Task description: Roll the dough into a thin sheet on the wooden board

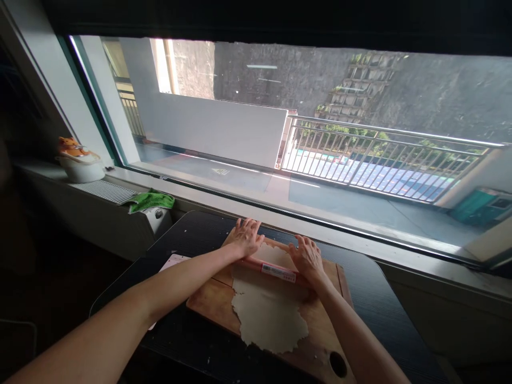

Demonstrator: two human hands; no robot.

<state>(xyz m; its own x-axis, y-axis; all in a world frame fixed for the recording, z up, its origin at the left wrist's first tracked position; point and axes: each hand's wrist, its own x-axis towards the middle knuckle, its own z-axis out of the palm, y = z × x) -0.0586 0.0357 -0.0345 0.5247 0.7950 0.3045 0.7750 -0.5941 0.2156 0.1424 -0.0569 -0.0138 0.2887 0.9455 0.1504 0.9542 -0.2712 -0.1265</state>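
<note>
A pink rolling pin with a printed white label lies across a thin, pale grey sheet with ragged edges, which looks like clay or dough. My left hand rests palm-down over the pin's left end, fingers stretched forward and spread. Over the right end lies my right hand, its fingers also extended and apart. Both palms hide the pin's ends. Under the sheet is a wooden board with a round hole in its near right corner.
The board lies on a black table against a window sill. A pink-white paper is partly under my left forearm. To the left, a green cloth and a white bucket with an orange toy rest on a ledge.
</note>
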